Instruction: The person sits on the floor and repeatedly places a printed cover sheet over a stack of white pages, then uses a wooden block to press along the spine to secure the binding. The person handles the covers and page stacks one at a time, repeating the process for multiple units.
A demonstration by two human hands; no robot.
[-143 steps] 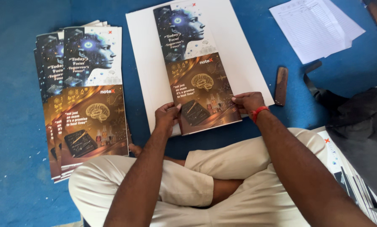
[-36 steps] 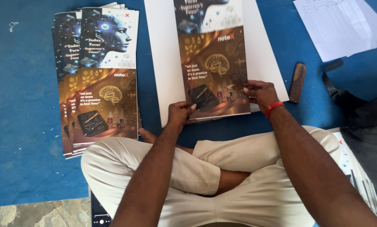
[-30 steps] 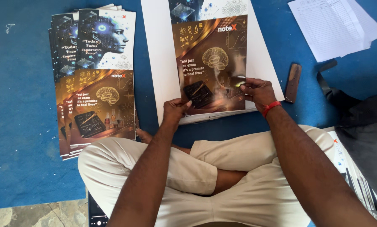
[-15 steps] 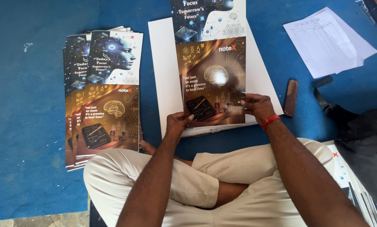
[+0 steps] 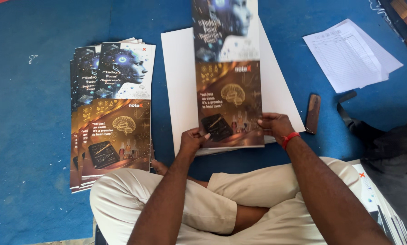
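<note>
Underneath everything lies a blue floor mat [image 5: 26,113], with a white sheet [image 5: 178,86] spread on it. Left of that sits a stack of printed covers [image 5: 112,113]. Both hands pinch one printed cover [image 5: 228,90] above the sheet: left hand [image 5: 192,140] at its lower left corner, right hand [image 5: 274,127] at its lower right.

Bare blue mat [image 5: 26,113] lies open beyond the cover stack [image 5: 112,113] on my left; the dark block [image 5: 313,113] and papers [image 5: 348,54] crowd my right.
</note>
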